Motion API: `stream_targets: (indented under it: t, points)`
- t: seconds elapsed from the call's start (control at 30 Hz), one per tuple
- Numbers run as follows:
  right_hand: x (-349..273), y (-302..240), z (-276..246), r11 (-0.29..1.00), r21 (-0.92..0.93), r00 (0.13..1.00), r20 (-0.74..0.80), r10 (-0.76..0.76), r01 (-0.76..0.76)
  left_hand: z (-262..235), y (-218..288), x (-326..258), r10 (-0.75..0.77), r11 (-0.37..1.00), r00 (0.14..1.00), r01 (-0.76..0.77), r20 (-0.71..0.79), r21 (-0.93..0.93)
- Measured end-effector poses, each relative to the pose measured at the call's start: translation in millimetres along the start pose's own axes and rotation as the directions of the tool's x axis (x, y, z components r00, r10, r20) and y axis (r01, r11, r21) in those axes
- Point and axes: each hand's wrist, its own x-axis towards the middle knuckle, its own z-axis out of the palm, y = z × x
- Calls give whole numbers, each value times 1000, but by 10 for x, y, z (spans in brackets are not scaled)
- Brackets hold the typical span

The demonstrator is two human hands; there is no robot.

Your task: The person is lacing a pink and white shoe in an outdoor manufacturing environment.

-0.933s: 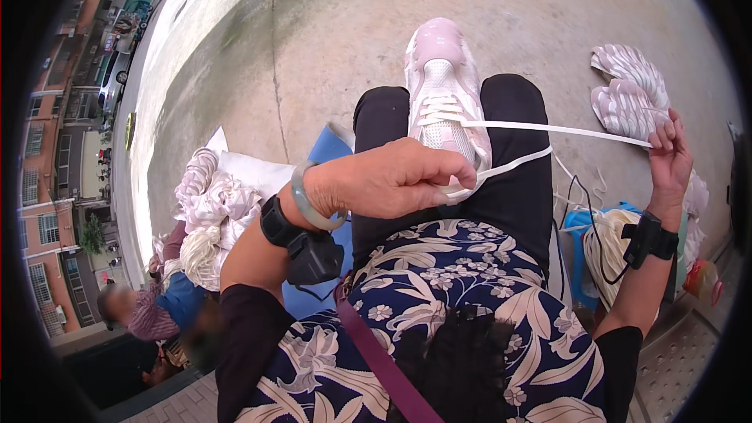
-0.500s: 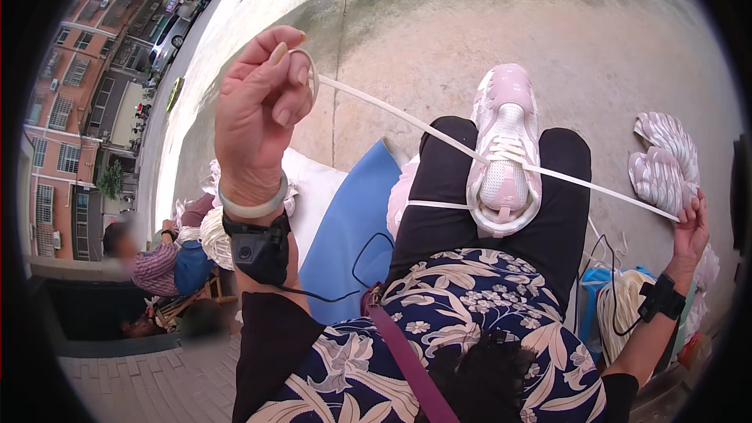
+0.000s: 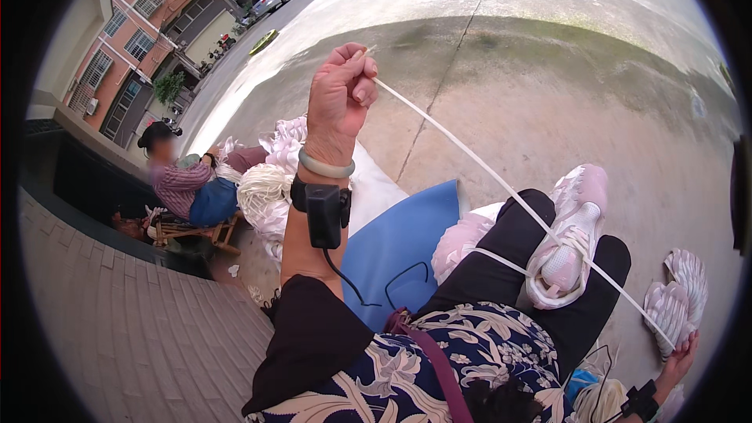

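Observation:
A pink and white sneaker rests on my black-trousered thighs, its toe pointing away from me. A flat white shoelace threads through its upper eyelets and stretches taut to both sides. High to the left, my left hand pinches one end between thumb and fingers. My right hand, low at the far right, is closed on the other end, its fingers partly at the edge of view. Beside that hand lie pink and white striped shoes or shoe parts.
A blue sheet and another pink shoe are left of my legs. Bundled white laces lie farther left, near a seated person on a wooden stool. More laces sit by my right side. A black cable hangs from my left wrist device.
The view has swung left, so shoe and legs appear farther right. My left hand still pulls its lace end, now in a longer straight line; the loop at its fingers is gone.

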Motion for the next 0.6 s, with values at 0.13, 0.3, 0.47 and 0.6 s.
stream_targets:
  t: [0.13,0.3,0.47,0.6]
  points:
    - [36,51,-34,999,-48,997,79,-7,11,-84,37,-34,21,999,1000,-21,8,-38]
    - [225,8,-466,994,-103,989,140,40,-26,-218,3,11,72,995,997,-72,-2,-65]
    - [-18,75,-205,998,-64,1000,10,28,-28,-54,-271,-51,-50,999,992,49,115,18]
    - [-434,340,493,992,-42,973,192,125,-119,341,-959,-377,-380,898,890,290,251,331]
